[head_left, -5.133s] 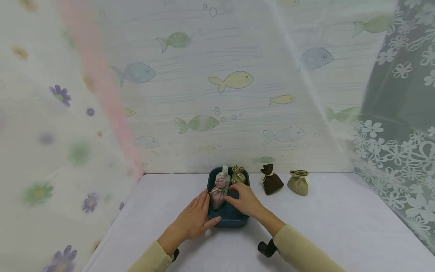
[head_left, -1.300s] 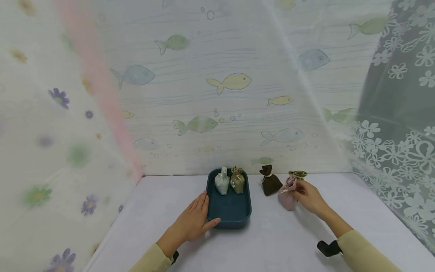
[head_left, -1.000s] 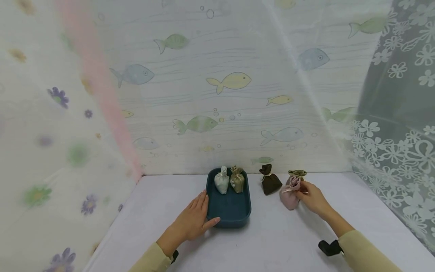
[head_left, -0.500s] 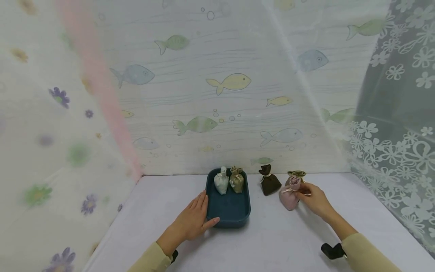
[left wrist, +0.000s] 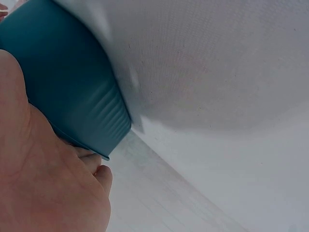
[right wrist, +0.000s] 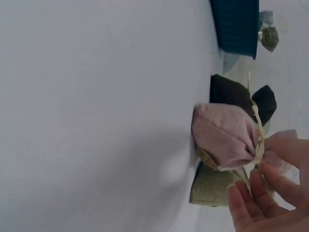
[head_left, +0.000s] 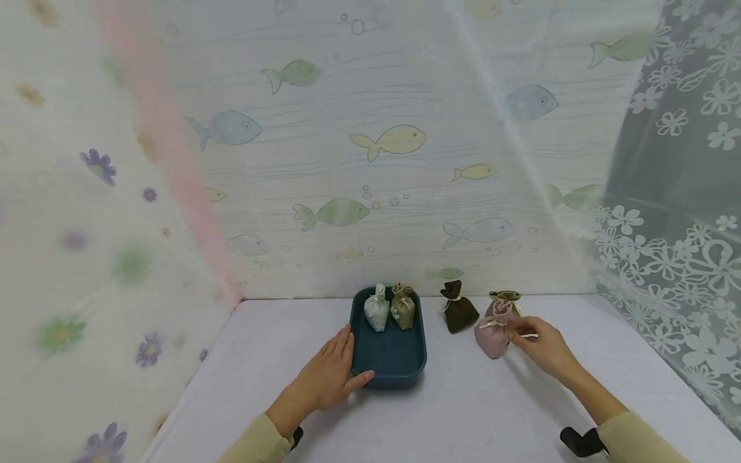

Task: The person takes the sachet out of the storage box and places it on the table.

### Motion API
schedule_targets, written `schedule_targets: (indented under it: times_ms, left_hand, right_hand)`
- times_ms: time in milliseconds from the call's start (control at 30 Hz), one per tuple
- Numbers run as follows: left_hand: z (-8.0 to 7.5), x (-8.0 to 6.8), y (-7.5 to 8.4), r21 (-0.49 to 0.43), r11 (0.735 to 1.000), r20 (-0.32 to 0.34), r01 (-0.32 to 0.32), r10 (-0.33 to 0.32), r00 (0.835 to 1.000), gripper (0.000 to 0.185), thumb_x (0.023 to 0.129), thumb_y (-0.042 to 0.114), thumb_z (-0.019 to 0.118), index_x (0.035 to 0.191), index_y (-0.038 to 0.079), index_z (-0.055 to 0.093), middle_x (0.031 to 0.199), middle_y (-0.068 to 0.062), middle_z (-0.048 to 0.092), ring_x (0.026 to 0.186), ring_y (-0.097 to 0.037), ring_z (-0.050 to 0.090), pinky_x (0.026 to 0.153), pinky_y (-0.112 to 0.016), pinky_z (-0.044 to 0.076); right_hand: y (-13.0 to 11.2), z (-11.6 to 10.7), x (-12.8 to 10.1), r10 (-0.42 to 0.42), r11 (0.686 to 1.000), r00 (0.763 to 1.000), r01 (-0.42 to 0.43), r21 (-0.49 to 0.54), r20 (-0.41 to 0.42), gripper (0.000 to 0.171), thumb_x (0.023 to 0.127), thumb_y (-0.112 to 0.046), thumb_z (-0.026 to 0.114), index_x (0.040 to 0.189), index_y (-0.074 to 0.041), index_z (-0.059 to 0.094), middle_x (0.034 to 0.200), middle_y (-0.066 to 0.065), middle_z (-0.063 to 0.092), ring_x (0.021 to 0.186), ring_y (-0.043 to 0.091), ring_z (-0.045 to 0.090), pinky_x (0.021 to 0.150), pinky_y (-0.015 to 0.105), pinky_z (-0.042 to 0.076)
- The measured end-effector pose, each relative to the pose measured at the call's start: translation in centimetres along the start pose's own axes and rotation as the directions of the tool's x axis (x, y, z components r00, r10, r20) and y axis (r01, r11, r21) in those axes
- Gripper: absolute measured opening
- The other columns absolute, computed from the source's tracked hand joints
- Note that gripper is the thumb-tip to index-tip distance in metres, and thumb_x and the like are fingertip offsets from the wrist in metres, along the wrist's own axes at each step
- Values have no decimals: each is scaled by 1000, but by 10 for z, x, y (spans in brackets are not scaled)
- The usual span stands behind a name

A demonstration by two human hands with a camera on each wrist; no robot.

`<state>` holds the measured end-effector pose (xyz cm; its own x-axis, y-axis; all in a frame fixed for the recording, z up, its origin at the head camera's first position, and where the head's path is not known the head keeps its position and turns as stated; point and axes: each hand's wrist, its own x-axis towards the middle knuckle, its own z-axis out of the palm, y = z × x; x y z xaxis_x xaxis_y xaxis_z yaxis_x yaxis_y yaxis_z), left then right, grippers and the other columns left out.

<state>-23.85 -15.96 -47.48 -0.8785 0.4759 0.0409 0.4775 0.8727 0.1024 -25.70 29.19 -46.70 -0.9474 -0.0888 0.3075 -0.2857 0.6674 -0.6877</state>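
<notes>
A pink drawstring pouch (head_left: 493, 339) stands upright on the table, right of the brown pouch. My right hand (head_left: 544, 347) is at its tied neck, fingertips beside or lightly touching the fabric; in the right wrist view the thumb and fingers (right wrist: 264, 193) look loosened around the cord. Behind the pink pouch, a beige-green pouch (head_left: 505, 296) is mostly hidden. My left hand (head_left: 325, 373) rests with extended fingers along the left side of a dark blue tray (head_left: 389, 370). At the tray's far end sit a pale pouch (head_left: 377, 314) and an olive-gold pouch (head_left: 403, 311).
A dark brown pouch (head_left: 460, 314) stands between the tray and the pink pouch. The white tablecloth (head_left: 451, 411) reaches back to a fish-patterned curtain (head_left: 336, 257). Sheer curtains hang at both sides.
The pink pouch, earlier in the tray, was carried right and set down before the beige-green pouch. My right hand has since loosened and drawn slightly back rightward. The left hand stayed put.
</notes>
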Motion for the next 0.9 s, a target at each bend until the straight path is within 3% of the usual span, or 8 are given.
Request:
schedule_targets:
  times_ms: [167,433,633,900]
  left_hand:
    - [0,-1,1,-15,1000,1,-5,5,1000,105,99,78,25,158,-9,24,168,-24,13,156,-36,16,124,-50,23]
    - [-1,-1,1,-14,1000,-15,-9,9,1000,104,99,77,26,158,-8,24,168,-24,13,156,-36,16,124,-50,23]
    - [-4,-2,2,-6,1000,-3,2,-2,1000,104,99,77,26,159,-8,22,169,-23,12,156,-35,15,124,-50,22]
    - [-5,-1,3,-6,1000,10,2,-2,1000,103,100,76,27,159,-8,23,169,-23,12,156,-36,16,124,-50,23]
  right_hand:
    - [-8,3,-9,-17,1000,1000,17,-18,2,26,95,-7,72,115,9,66,112,20,68,104,37,66,82,29,58]
    - [-33,13,-7,-144,989,989,144,9,-18,20,93,0,72,111,7,68,106,15,70,96,32,67,80,38,60]
    - [-56,25,1,-147,987,988,144,67,40,22,96,-8,71,114,4,69,105,11,70,96,24,67,82,31,58]
    - [-80,48,18,-179,981,982,174,84,57,26,95,-12,74,115,3,68,109,14,69,100,29,67,87,49,58]
